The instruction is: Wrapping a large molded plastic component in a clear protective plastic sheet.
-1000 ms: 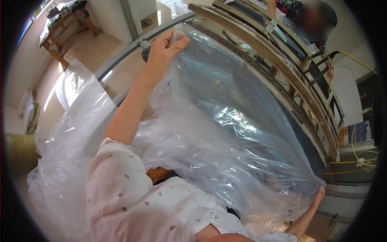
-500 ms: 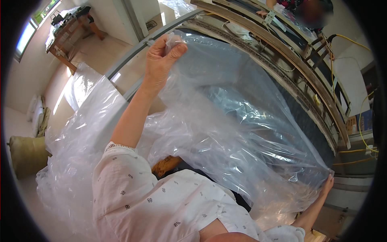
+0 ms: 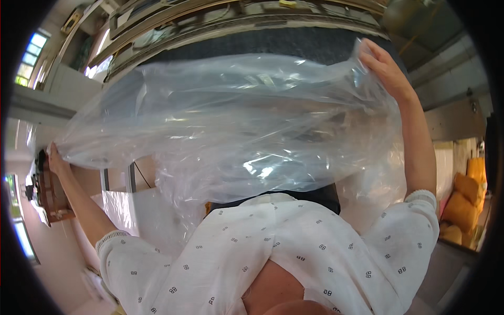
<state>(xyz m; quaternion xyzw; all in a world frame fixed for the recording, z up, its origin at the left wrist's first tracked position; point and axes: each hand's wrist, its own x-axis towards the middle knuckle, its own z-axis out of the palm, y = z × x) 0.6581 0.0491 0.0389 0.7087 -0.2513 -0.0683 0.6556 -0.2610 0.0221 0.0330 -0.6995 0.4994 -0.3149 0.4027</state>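
A large sheet of clear plastic film (image 3: 220,115) is stretched across in front of me, its folds hanging down toward my waist. At the far left, my left hand (image 3: 55,158) is closed on one end of the film. My right hand (image 3: 379,62), raised at the upper right, pinches the other end, and a small tuft of film sticks up past its fingers. Behind and under the film lies a dark, flat surface (image 3: 262,44), seen partly through the plastic.
Wooden and metal rails (image 3: 220,26) of a machine run along the far side of the dark surface. Yellow-orange stuffed bundles (image 3: 464,197) are at the right. A wooden table (image 3: 52,194) stands at the left, beyond my left forearm.
My view has swung to the right. My left hand has gone from the upper middle to the far left, lower; my right hand appears higher. Both still hold the film.
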